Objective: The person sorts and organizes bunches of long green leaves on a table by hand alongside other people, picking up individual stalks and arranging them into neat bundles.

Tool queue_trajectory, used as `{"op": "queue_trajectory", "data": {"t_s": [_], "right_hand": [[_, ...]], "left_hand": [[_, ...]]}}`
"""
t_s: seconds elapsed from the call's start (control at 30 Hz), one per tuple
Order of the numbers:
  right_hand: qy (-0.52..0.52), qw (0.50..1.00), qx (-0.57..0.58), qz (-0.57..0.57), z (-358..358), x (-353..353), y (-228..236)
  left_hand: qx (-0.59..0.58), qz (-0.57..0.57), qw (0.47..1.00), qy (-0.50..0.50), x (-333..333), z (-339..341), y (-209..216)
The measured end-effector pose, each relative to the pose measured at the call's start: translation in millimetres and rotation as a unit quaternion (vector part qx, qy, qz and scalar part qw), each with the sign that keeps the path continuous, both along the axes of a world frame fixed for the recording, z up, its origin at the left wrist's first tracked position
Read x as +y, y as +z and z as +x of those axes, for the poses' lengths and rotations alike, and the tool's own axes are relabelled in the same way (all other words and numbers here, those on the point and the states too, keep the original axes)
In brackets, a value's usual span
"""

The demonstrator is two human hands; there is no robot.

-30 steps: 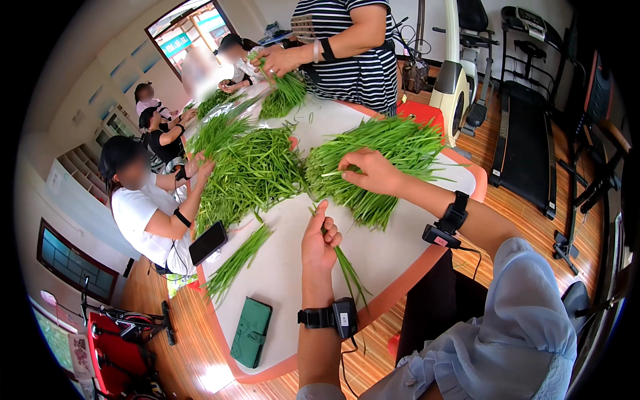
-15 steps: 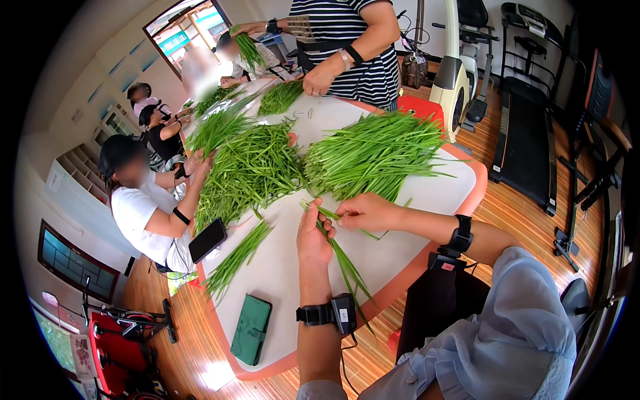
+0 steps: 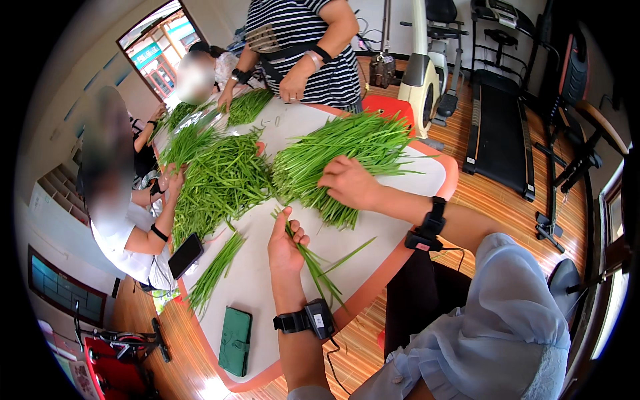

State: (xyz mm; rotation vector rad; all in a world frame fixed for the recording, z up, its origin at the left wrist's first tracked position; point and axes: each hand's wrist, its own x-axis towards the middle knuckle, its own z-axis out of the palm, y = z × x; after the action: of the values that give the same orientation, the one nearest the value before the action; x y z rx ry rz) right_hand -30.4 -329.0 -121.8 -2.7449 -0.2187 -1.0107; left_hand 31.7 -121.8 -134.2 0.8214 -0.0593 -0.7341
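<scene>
My left hand [image 3: 287, 245] is closed around a small bunch of long green stalks [image 3: 313, 265] that trail down toward the table's near edge. My right hand [image 3: 348, 183] reaches into the big pile of green stalks [image 3: 347, 153] on the white table [image 3: 260, 280], fingers curled on a few stems. Both wrists carry black bands with small devices. A second heap of greens [image 3: 223, 180] lies to the left of my pile.
A person in a striped shirt [image 3: 303, 40] stands at the far side. Other people sit on the left, one hand [image 3: 175, 179] on the greens. A black phone [image 3: 185, 255], a green wallet [image 3: 235, 340] and a small bundle of stalks [image 3: 215, 270] lie near the left edge. Exercise machines stand at right.
My right hand came back to my left hand with stems, then returned up into the big pile. My left hand has kept its bunch and lifted slightly.
</scene>
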Motion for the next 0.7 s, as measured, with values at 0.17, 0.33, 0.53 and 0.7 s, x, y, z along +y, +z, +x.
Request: {"op": "queue_trajectory", "data": {"t_s": [0.17, 0.33, 0.53, 0.7], "right_hand": [[-0.018, 0.998, 0.017, -0.056, 16, 11, -4], [0.046, 0.996, 0.008, 0.079, 16, 33, 0], [0.089, 0.982, 0.073, 0.153, 8, 60, 0], [0.111, 0.955, 0.221, 0.164, -20, 53, 0]], "left_hand": [[-0.012, 0.037, 0.999, 0.024, -2, -1, 4], [-0.052, 0.059, 0.997, 0.027, 0, -3, 5], [-0.067, 0.048, 0.996, 0.028, -2, -2, 2], [-0.057, 0.076, 0.992, 0.085, 10, 9, -5]]}}
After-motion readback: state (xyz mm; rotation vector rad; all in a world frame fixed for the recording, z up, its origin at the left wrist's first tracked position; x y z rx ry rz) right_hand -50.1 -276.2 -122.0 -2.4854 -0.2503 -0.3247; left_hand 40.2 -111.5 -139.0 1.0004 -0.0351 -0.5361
